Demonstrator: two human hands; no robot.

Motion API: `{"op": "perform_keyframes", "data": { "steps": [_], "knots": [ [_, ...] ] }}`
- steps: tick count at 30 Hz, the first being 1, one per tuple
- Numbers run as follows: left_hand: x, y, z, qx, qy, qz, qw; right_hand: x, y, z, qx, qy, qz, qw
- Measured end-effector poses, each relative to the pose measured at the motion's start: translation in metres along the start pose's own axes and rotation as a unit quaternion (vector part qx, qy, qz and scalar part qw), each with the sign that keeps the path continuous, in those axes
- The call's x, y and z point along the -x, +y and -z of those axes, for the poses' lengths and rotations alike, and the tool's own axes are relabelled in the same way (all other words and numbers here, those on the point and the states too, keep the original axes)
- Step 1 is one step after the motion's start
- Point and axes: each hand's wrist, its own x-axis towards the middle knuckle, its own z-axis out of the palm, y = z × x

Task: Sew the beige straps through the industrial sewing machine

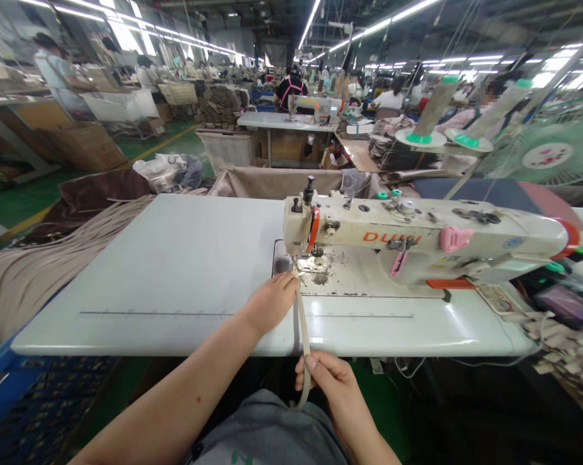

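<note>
A narrow beige fabric strap (302,323) runs from the needle area of the sewing machine (349,226) toward me and over the table's front edge. Close in front of the presser foot, my left hand (278,294) has its fingers closed on the strap. My right hand (324,374) pinches the same strap between thumb and fingers, just below the table edge. The strap's lower end curves down against my grey clothing. My left fingers partly cover the strap where it meets the machine's plate (315,265).
The white sewing table (199,258) carries a printed ruler line. Many beige straps (78,252) hang at the left, and stacked strips (572,361) lie at the right. A blue crate (44,400) stands lower left. Thread cones (432,110) and a fan (548,152) rise at right.
</note>
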Motion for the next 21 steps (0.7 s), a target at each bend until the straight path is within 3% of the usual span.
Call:
{"op": "perform_keyframes", "data": {
  "steps": [16,21],
  "knots": [
    [-0.004,0.002,-0.005,0.03,0.02,0.042,0.998,-0.001,0.006,0.002,0.007,-0.015,-0.006,1.0],
    [-0.005,0.003,0.0,0.042,0.018,0.049,0.998,0.002,-0.004,-0.002,0.004,-0.018,-0.011,1.0]
  ]
}}
